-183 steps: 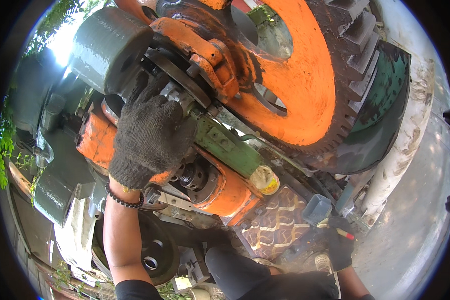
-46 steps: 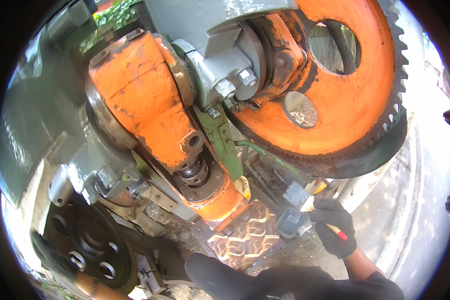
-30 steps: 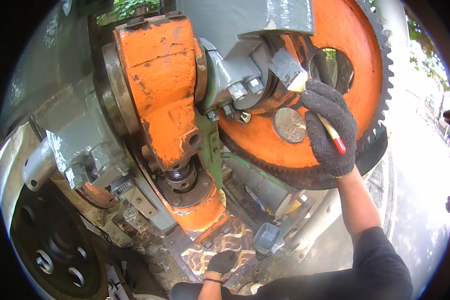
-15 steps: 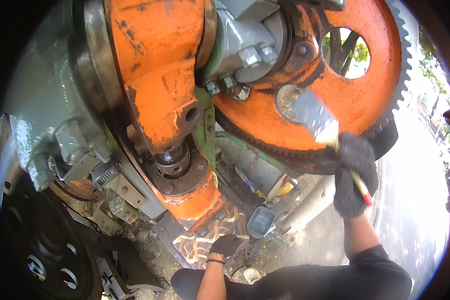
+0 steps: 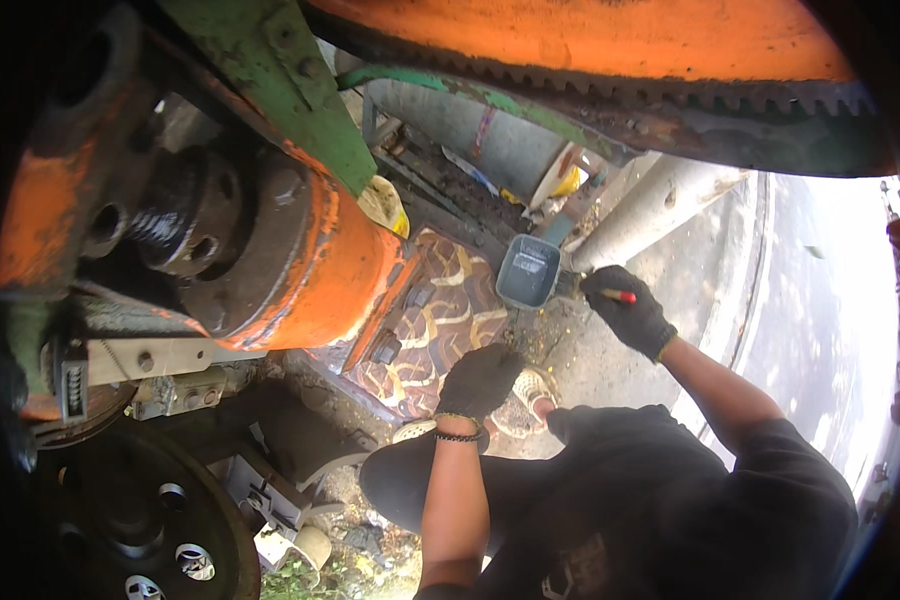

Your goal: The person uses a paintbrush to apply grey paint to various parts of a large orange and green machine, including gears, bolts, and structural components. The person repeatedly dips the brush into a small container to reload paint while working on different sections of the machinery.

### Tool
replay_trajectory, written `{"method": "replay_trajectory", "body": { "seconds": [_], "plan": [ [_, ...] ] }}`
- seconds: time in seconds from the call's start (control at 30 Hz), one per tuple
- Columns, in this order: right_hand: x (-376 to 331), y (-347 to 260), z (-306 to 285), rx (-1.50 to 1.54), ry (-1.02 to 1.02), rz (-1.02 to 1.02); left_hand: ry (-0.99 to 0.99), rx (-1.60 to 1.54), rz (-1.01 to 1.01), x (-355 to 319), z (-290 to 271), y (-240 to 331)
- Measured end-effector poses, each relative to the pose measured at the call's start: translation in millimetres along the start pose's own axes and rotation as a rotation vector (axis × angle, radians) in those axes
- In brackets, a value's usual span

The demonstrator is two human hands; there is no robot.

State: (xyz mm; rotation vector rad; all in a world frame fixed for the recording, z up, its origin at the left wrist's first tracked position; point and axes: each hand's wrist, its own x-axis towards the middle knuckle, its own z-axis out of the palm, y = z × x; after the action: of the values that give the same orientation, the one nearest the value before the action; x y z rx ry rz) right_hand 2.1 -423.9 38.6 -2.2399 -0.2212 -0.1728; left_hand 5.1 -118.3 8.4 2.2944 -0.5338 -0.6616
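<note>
Crouching on patterned mat (image 5: 440, 320) outdoors

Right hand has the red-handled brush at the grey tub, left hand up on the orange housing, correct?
Not quite. The head view shows the left hand down low over the patterned mat, not on the orange housing. The right hand does hold the red-handled brush by the grey tub.

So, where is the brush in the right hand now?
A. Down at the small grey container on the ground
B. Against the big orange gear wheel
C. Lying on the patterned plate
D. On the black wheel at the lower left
A: the gloved right hand holds a red-handled brush low down, with its tip at the edge of the small grey container, well below the orange gear.
</note>
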Motion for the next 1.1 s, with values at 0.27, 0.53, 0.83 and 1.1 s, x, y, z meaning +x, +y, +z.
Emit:
{"method": "replay_trajectory", "body": {
  "seconds": [0.27,0.53,0.83,1.1],
  "plan": [
    [71,98,101,0.019,-0.124,0.592,0.0,0.172,0.263,-13,32,-1],
    [82,196,183,-0.234,-0.213,0.411,0.283,0.274,0.441,-22,49,-16],
    [78,173,159,-0.048,-0.125,0.696,0.147,0.138,0.334,-18,40,-6],
    [48,189,119,0.793,0.273,0.931,0.104,-0.093,0.132,-13,48,1]
  ]
}}
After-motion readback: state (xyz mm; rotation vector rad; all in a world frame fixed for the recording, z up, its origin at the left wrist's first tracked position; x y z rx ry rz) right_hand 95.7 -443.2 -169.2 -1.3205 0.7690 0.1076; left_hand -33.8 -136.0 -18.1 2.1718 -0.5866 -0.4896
